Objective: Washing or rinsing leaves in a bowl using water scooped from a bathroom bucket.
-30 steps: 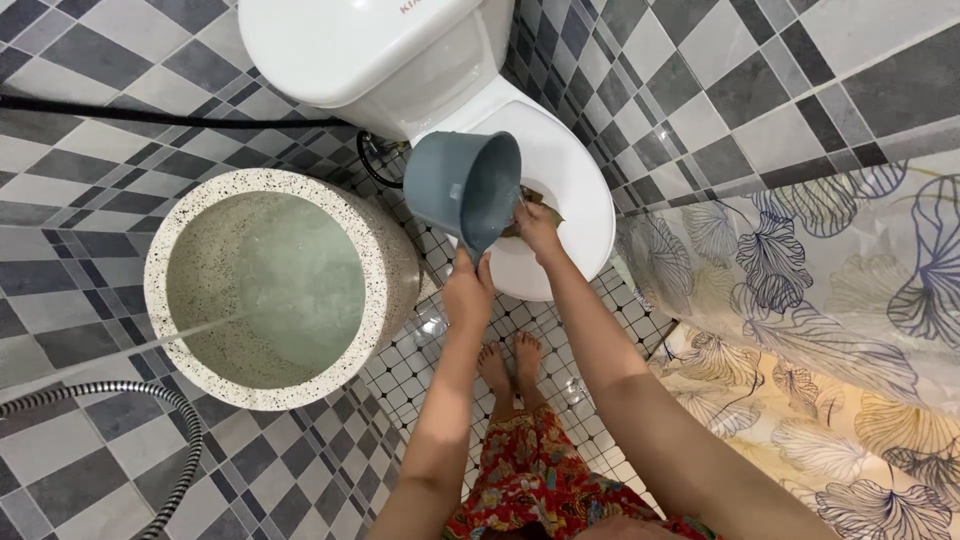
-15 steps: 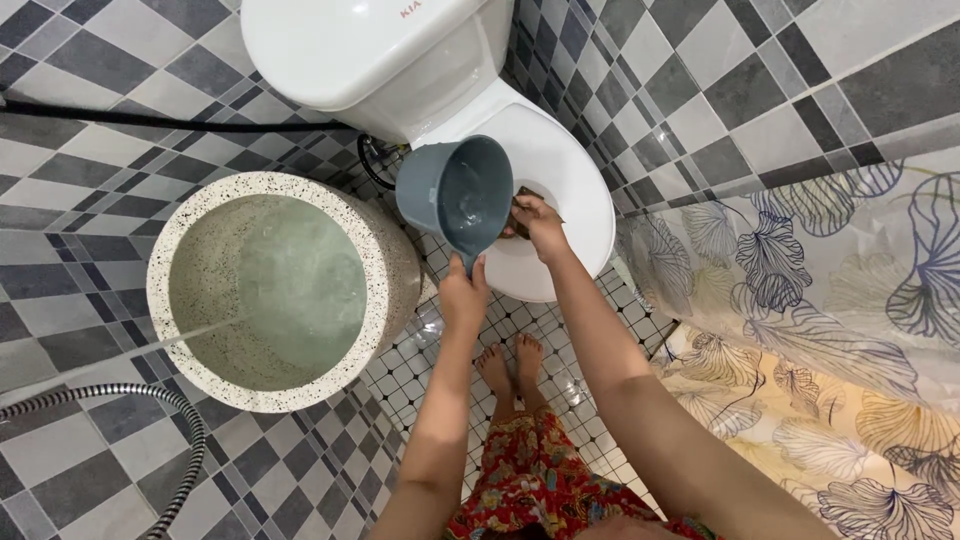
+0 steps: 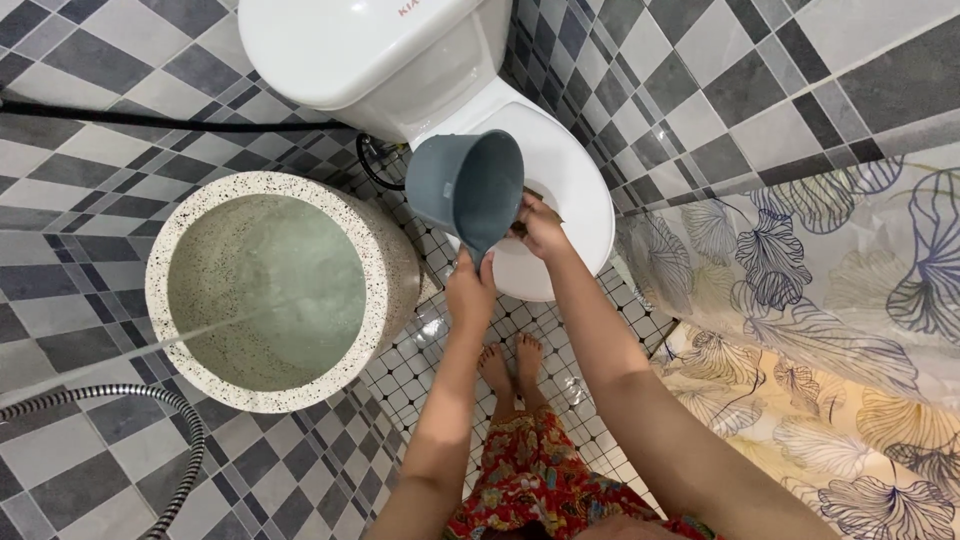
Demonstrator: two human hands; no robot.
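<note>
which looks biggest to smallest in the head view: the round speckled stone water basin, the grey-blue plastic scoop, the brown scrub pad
1. round speckled stone water basin
2. grey-blue plastic scoop, held nearer the camera by the left hand, so it looks enlarged
3. brown scrub pad, mostly hidden under the right hand

From the toilet (image 3: 560, 190), I see the basin (image 3: 170, 330) to its left, the curtain (image 3: 820, 280) to its right, my scoop (image 3: 468, 186) over its lid, and the hose (image 3: 150, 400) left beyond the basin.

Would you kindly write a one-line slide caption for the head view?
Left hand tips a grey scoop over the closed white toilet lid while the right hand presses a brown cloth there.
</note>
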